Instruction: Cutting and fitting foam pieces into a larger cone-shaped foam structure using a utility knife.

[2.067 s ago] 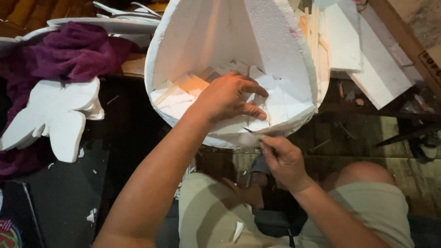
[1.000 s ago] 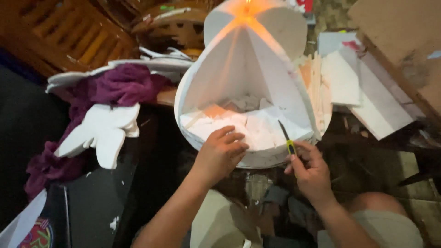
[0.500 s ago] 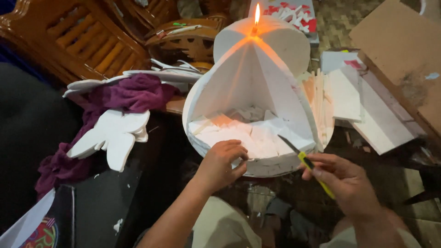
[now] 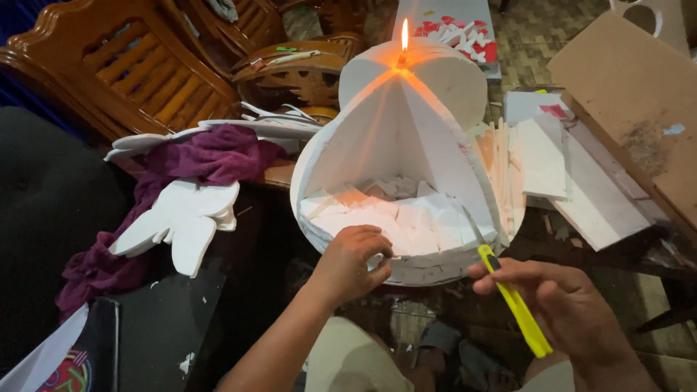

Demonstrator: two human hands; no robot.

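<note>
1. The left hand (image 4: 352, 263), fingers curled over the rim of the white foam cone form (image 4: 399, 189), sits at the worktop's near edge; at 3 o'clock the right hand (image 4: 573, 308) grips a yellow utility knife (image 4: 517, 305).
2. A slip could cut those fingers.
3. The lit flame (image 4: 404, 36) at 12 o'clock could scorch foam.

Purple cloth (image 4: 218, 156), white foam cutout (image 4: 181, 218), wooden chairs (image 4: 138, 72), cardboard sheet (image 4: 639, 94).
</note>
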